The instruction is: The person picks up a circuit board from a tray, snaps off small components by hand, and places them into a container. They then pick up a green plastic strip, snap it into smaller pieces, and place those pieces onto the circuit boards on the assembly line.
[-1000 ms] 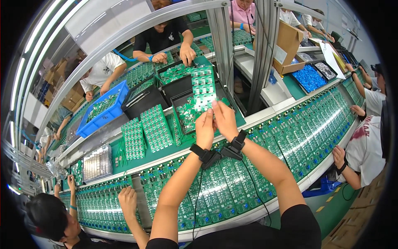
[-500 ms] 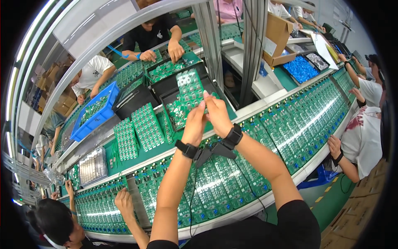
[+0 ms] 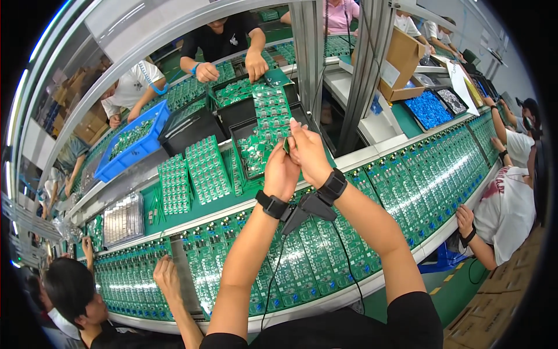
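Note:
Both of my hands meet above the black tray of loose small circuit boards [image 3: 254, 156]. My right hand [image 3: 308, 154] grips the near right corner of a green circuit board panel [image 3: 271, 110], which slants away from me over the tray. My left hand [image 3: 282, 174] is closed right beside it, its fingertips pinching a small green board edge [image 3: 285, 146] by the panel's near end. Whether that edge is still joined to the panel is hidden by the fingers. Black straps circle both wrists. Left of the tray, more green panels [image 3: 207, 170] stand stacked on the green mat.
In front of me runs a curved line of green boards [image 3: 302, 262]. A blue bin [image 3: 132, 139] of small boards stands left, near a clear tray [image 3: 123, 218]. Metal posts [image 3: 306, 58] rise behind my hands. Co-workers sit around; one's hand [image 3: 167, 273] is near my left forearm.
My hands have drawn closer together at the panel's near end. The panel's top face has turned, with less glare on it. The whole view has shifted slightly.

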`<state>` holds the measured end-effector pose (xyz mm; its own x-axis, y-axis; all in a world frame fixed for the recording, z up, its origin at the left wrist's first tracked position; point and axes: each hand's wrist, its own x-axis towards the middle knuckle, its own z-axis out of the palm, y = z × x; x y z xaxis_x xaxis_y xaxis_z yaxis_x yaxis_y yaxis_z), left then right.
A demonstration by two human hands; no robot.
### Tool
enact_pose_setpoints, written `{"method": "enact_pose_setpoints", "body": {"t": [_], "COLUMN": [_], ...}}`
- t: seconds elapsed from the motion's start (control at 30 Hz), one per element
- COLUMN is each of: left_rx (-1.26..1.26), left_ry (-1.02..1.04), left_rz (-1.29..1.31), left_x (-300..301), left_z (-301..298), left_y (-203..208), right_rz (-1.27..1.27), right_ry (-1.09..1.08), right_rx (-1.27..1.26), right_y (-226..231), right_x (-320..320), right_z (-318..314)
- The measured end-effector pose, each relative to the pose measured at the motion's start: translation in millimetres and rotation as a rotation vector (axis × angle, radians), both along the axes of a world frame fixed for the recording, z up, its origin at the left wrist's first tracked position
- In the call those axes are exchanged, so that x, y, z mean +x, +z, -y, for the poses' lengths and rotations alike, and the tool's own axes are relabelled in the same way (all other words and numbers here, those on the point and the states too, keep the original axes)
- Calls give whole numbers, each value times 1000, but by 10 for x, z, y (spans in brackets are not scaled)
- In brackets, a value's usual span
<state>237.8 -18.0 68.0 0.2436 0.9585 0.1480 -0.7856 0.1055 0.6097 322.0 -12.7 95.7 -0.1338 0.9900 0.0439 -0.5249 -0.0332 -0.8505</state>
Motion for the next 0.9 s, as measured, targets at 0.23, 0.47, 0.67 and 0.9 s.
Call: {"method": "enact_pose_setpoints", "body": {"t": [0.23,0.47,0.67,0.9], "left_rx": [-378,-157,114,172], "left_ry": [-25,111,152,137], "left_rz": [71,-581,-935,-927], "left_x": [-392,-494,-545,-439], "left_z": [-201,-254,-221,-44], "left_y": [-190,-26,44,51], "right_rz": [240,302,418,75], "right_ry": [-199,-98,67,308], "right_rx": [47,35,20,-208], "right_y": [-267,-324,-249,-168], "right_x": [71,285,303,228], "right_z": [-154,-129,-26,19]}}
